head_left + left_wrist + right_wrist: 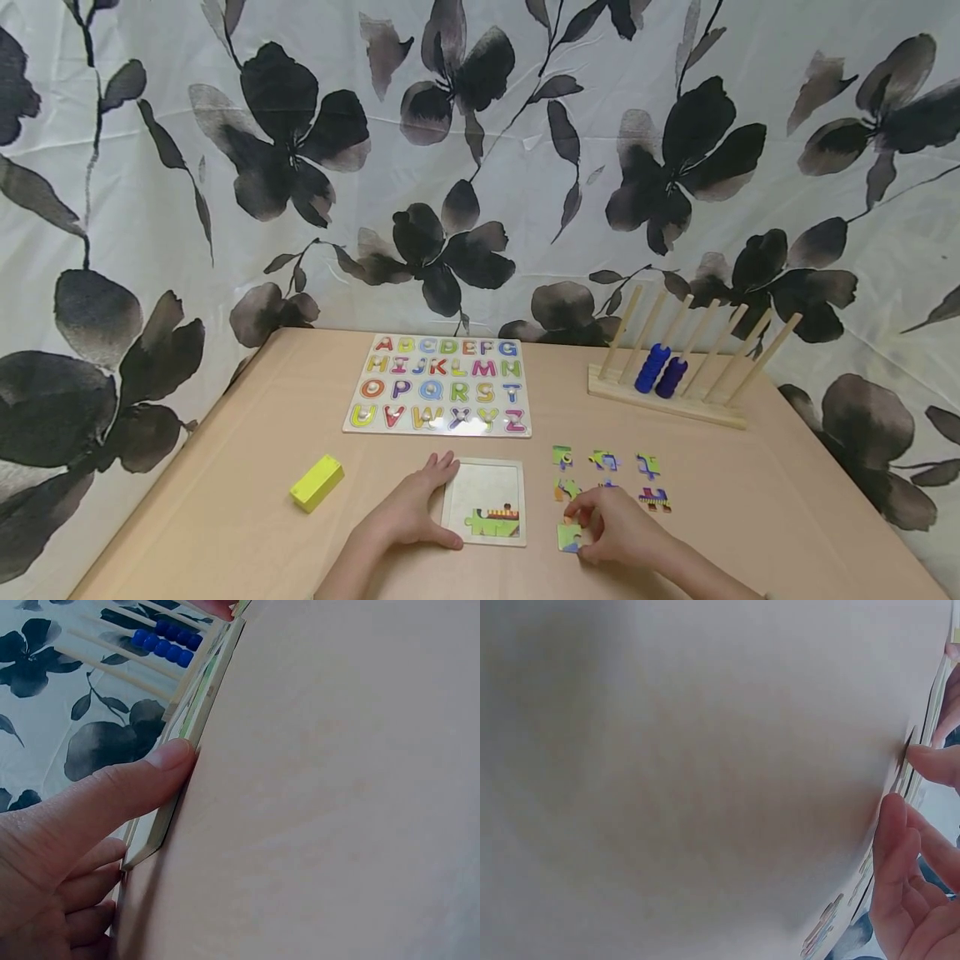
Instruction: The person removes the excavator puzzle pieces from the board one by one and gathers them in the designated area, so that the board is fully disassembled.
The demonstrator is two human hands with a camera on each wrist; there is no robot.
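A white-framed puzzle tray [483,483] lies in front of me, with joined green pieces [491,527] in its lower right part. My left hand [408,507] holds the tray by its left side, fingers at the upper corner and thumb [169,761] against the near edge. To the right of the tray, my right hand [618,527] pinches a green and blue puzzle piece [567,538] at the table surface. Loose pieces lie beyond that hand, among them a green one [562,457] and a dark-edged one [655,499]; the hand partly covers another.
Behind the tray lies an alphabet board [437,385] with colored letters. A wooden peg rack [667,398] with blue and purple beads stands at the back right. On the left is a yellow block [317,483]. A floral cloth [555,167] hangs behind the table.
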